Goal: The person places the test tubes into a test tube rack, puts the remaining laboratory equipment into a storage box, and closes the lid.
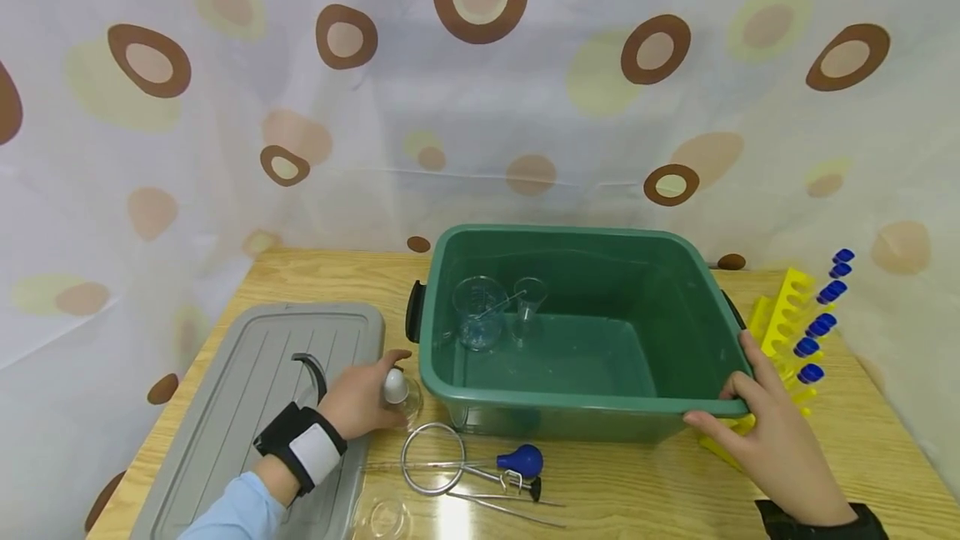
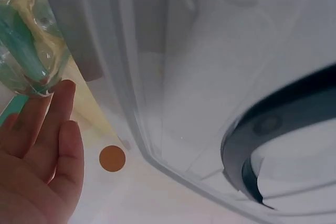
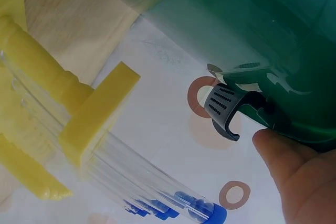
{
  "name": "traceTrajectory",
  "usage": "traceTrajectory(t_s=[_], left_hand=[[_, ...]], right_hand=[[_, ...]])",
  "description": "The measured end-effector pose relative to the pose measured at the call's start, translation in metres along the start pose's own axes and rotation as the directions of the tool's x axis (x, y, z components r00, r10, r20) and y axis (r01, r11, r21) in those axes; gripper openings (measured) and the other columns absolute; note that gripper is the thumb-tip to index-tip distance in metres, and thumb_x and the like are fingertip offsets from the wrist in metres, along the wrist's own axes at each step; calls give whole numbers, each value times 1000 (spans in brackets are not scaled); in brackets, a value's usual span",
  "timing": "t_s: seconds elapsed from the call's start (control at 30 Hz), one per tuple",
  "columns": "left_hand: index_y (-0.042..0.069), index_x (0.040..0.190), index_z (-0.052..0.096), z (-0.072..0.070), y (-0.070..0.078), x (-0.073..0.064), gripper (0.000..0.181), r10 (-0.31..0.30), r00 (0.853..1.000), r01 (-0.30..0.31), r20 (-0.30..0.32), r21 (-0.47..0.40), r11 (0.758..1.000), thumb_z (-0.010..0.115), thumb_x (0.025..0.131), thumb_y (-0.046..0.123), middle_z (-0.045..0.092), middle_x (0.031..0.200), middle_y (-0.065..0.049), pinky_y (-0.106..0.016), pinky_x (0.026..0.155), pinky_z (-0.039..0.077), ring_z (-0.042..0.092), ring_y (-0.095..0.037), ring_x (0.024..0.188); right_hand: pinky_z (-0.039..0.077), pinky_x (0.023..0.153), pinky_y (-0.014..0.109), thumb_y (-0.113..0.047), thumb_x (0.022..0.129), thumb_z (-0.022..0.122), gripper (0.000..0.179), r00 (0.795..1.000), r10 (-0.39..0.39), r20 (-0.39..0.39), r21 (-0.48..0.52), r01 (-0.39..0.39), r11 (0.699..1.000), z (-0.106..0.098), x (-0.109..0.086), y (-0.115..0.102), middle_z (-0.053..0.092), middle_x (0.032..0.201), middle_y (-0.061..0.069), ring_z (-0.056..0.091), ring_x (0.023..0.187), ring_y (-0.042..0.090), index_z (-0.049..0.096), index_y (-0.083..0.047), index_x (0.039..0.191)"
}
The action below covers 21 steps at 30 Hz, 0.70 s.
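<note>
My left hand (image 1: 365, 398) is spread about a small clear glass vessel with a white rounded top (image 1: 395, 386), just left of the green bin (image 1: 577, 397). In the left wrist view, fairly straight fingers reach up to the clear glass (image 2: 31, 40), fingertips right at its edge. My right hand (image 1: 768, 423) grips the bin's near right corner, thumb outside and fingers over the rim. A glass beaker (image 1: 480, 319) with a thin rod leaning across it stands inside the bin at the left. Beside it is a flared conical glass (image 1: 528, 298).
A grey lid (image 1: 247, 415) with a dark curved handle (image 1: 311, 369) lies left. In front of the bin are a metal ring (image 1: 433, 490) with clamp, thin rods, a blue rubber bulb (image 1: 525, 461) and a clear round dish (image 1: 386, 517). Yellow racks (image 1: 783, 315) with blue-capped tubes stand right.
</note>
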<state>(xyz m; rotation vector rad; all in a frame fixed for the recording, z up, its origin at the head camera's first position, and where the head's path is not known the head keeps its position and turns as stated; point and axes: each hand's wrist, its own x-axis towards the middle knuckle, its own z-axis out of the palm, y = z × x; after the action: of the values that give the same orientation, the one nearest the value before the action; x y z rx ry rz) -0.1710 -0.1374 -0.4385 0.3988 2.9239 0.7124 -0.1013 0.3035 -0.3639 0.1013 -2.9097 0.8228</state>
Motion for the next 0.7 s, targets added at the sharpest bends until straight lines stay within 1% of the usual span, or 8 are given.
traceTrajectory(t_s=[0.1, 0.17, 0.37, 0.47, 0.5, 0.6, 0.67, 0.7], left_hand=[[13, 133, 46, 1, 0, 0, 94, -15, 1000, 15, 7, -16, 1000, 91, 51, 21, 69, 86, -7, -39, 70, 52, 65, -21, 78], [13, 134, 44, 2, 0, 0, 95, -19, 1000, 19, 5, -24, 1000, 90, 51, 20, 69, 87, -7, -38, 70, 52, 65, -21, 78], [11, 128, 46, 3, 1, 0, 85, -20, 1000, 21, 8, -81, 996, 89, 55, 14, 68, 90, -9, -37, 69, 52, 65, -21, 79], [10, 127, 45, 5, 1, 3, 83, -10, 1000, 10, 7, -104, 995, 88, 56, 13, 68, 90, -11, -38, 69, 52, 65, -22, 80], [10, 128, 45, 6, 1, 4, 83, -8, 1000, 9, 7, -110, 994, 88, 56, 12, 68, 91, -11, -38, 69, 52, 65, -22, 80], [10, 127, 45, 8, 0, 5, 82, -2, 1000, 1, -7, -121, 993, 88, 57, 12, 68, 90, -11, -38, 68, 52, 65, -22, 79], [9, 124, 47, 9, -2, 3, 79, -2, 1000, -1, -18, -133, 991, 88, 57, 12, 67, 93, -12, -37, 68, 51, 64, -21, 80], [9, 123, 47, 10, -3, 2, 77, -4, 1000, 1, -23, -136, 991, 87, 58, 13, 67, 95, -12, -36, 69, 51, 64, -20, 81]], right_hand=[[48, 69, 56, -35, 82, 71, 36, 1000, 1, 0, -1, -1, 1000, 0, 0, 0, 4, 155, 26, 30, 122, 62, 46, -9, 78], [48, 69, 56, -34, 82, 71, 36, 1000, -1, -4, -2, 1, 1000, 0, 0, 0, 4, 154, 26, 30, 121, 62, 46, -9, 78], [48, 69, 55, -33, 82, 71, 36, 1000, 3, -2, -1, -3, 1000, 0, -1, 1, 4, 154, 27, 30, 122, 62, 45, -8, 79], [46, 71, 58, -33, 82, 71, 36, 1000, 0, -8, 1, 0, 1000, -1, -1, 1, 3, 154, 27, 28, 123, 62, 45, -8, 79], [48, 69, 55, -33, 82, 71, 36, 1000, -1, -11, -2, 1, 1000, -2, -1, 1, 3, 154, 26, 28, 123, 62, 45, -8, 79], [49, 63, 39, -32, 82, 71, 35, 1000, -10, -17, -5, 10, 1000, -2, -1, 1, 4, 155, 26, 29, 123, 61, 45, -9, 79], [42, 57, 27, -32, 82, 71, 35, 1000, -16, -11, 0, 16, 1000, -1, 0, 1, 4, 155, 25, 30, 122, 61, 45, -9, 79], [38, 55, 23, -32, 83, 71, 35, 1000, -18, -7, 4, 18, 1000, 0, 0, 1, 4, 155, 25, 30, 122, 61, 45, -9, 79]])
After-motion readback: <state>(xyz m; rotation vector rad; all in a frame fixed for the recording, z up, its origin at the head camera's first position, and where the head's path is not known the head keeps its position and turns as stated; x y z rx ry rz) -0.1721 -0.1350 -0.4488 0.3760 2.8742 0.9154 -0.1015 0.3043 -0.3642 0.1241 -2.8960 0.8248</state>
